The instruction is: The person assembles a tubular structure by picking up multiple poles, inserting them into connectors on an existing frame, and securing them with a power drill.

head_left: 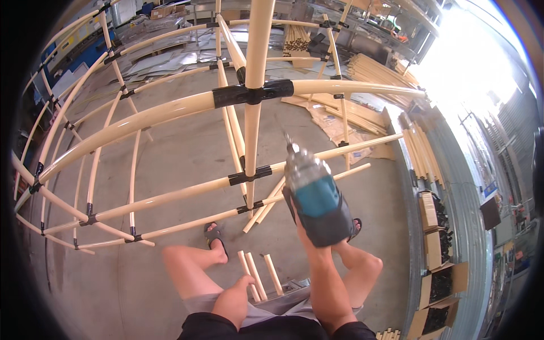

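Note:
In front of me my right hand (303, 234) grips a teal and black cordless drill (316, 198), which hides most of the fingers. Its bit points up and slightly left, below a black metal joint (253, 94) of a frame of beige pipes (141, 119). Low between my knees, my left hand (245, 281) closes around a short beige pipe (245, 263); its fingers are partly hidden. Two more short pipes (273, 275) stand just right of it.
The pipe frame spreads across the left and centre, its lower bars near my legs. Loose pipes (265, 207) lie on the floor beneath it. Open cardboard boxes (432, 249) of black parts line the right side. Pipe stacks (377, 76) and flat sheets (164, 59) lie farther back.

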Action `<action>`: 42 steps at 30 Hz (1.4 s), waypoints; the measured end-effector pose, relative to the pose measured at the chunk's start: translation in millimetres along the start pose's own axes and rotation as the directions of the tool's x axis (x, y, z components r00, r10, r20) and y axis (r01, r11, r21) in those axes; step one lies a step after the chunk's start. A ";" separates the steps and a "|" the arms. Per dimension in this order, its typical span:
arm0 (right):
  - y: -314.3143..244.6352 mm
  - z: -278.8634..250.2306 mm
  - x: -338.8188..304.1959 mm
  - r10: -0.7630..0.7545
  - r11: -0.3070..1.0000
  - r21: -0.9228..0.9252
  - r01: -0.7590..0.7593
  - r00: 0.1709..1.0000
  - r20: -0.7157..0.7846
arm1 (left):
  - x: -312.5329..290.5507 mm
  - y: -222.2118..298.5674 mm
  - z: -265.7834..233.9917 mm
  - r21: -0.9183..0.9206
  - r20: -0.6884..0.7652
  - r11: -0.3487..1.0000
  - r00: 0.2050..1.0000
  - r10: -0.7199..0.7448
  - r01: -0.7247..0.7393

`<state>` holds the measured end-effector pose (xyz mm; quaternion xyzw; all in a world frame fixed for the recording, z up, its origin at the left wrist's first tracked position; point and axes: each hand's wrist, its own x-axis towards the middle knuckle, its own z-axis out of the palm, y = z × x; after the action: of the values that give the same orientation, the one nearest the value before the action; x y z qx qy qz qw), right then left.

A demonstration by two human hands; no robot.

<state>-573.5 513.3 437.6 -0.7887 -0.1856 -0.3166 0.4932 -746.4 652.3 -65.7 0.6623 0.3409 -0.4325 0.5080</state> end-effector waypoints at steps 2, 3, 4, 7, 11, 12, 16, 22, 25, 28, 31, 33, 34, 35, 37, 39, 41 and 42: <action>1.2 -3.3 20.4 -0.169 0.982 -0.095 0.166 0.985 -0.025 | 1.4 29.2 -13.6 0.282 -0.062 0.952 0.987 0.145 -0.122; -3.9 4.9 25.2 -0.213 0.976 -0.050 0.211 0.976 -0.050 | 0.8 34.0 -39.9 0.441 -0.105 0.883 0.967 0.231 -0.163; -6.5 9.6 32.1 -0.259 0.966 -0.027 0.257 0.963 -0.078 | -2.7 46.8 -55.5 0.593 -0.114 0.779 0.937 0.330 -0.203; 15.1 -5.8 33.3 -0.301 0.953 -0.060 0.298 0.951 -0.062 | -58.4 126.1 -11.8 0.377 -0.128 0.906 0.957 0.259 -0.195; 34.3 8.2 24.7 -0.311 0.940 -0.172 0.295 0.948 -0.073 | -138.6 167.1 -41.7 0.133 -0.381 0.830 0.745 0.548 -0.542; 39.0 8.0 25.1 -0.311 0.935 -0.204 0.292 0.948 -0.067 | -165.7 189.0 -48.7 0.009 -0.353 0.750 0.699 0.622 -0.662; 31.3 7.5 32.5 -0.252 0.951 -0.192 0.241 0.967 -0.034 | -268.8 287.5 -100.1 -0.250 -0.292 0.223 0.293 0.910 -0.942; 3.6 -0.2 55.2 -0.005 0.998 0.057 0.003 1.000 0.029 | -438.9 412.9 -130.5 -0.426 -0.422 -0.174 0.025 0.906 -0.888; 21.5 -13.0 61.6 -0.256 0.945 -0.177 0.275 0.959 0.122 | -455.5 445.2 -134.0 -0.584 -0.359 -0.135 0.105 0.927 -0.800; 4.8 -36.2 78.5 -0.430 0.855 -0.236 0.461 0.886 0.173 | -452.0 464.0 -128.4 -0.727 -0.381 -0.215 0.122 0.917 -0.652; -43.1 -58.7 103.5 -0.381 0.844 -0.291 0.450 0.886 0.265 | -452.1 460.9 -133.2 -0.781 -0.346 -0.171 0.189 0.919 -0.601; -60.8 -62.8 110.5 -0.371 0.828 -0.312 0.466 0.872 0.319 | -455.1 455.6 -134.7 -0.812 -0.312 -0.127 0.240 0.919 -0.570; -59.9 -64.6 112.0 -0.405 0.787 -0.345 0.511 0.850 0.336 | -452.8 455.5 -134.7 -0.817 -0.318 -0.137 0.239 0.918 -0.560; -58.6 -61.4 108.8 -0.374 0.800 -0.346 0.491 0.858 0.353 | -445.1 455.8 -137.8 -0.819 -0.324 -0.143 0.241 0.915 -0.556; -47.9 -58.1 103.3 -0.310 0.813 -0.370 0.450 0.872 0.378 | -445.2 453.5 -139.9 -0.804 -0.321 -0.117 0.260 0.911 -0.583; -27.0 -56.3 99.7 -0.369 0.842 -0.265 0.469 0.861 0.351 | -452.6 452.8 -137.5 -0.784 -0.320 -0.087 0.280 0.905 -0.615; 12.5 -49.5 93.3 -0.364 0.859 -0.261 0.439 0.885 0.290 | -455.6 452.4 -133.7 -0.762 -0.347 -0.096 0.278 0.896 -0.641; 34.1 -46.9 90.3 -0.331 0.863 -0.312 0.397 0.912 0.244 | -453.4 449.9 -128.8 -0.731 -0.365 -0.099 0.264 0.893 -0.675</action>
<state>-501.7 454.3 491.4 -0.8406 -0.3156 -0.3591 0.2546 -494.6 658.4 535.3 0.3608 -0.0392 0.0862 0.9278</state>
